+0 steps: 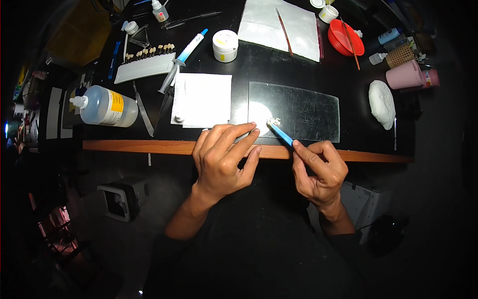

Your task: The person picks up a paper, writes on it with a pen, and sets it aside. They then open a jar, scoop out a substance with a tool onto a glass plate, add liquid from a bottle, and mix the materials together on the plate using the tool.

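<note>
My right hand (322, 172) is closed in a pen-like grip on a slim blue-handled tool (283, 135). The tool's tip meets a small patch of whitish material (275, 121) on a clear glass slab (308, 107); the tip's shape is too small to make out. At the slab's near left corner, my left hand (224, 157) has its fingers stretched forward and slightly bent, with the thumb apart. Its fingertips are at the slab's edge, beside a bright round glare. A white paper pad (204, 97) lies just beyond this hand, with a small pale object on it.
Left are a large clear bottle (110, 106), a metal instrument (143, 109), a syringe (185, 57) and a tooth shade guide (147, 67). A white jar (225, 46) stands behind the slab. Right are a red bowl (343, 39) and a white lump (381, 103). The wooden table edge (134, 145) runs in front.
</note>
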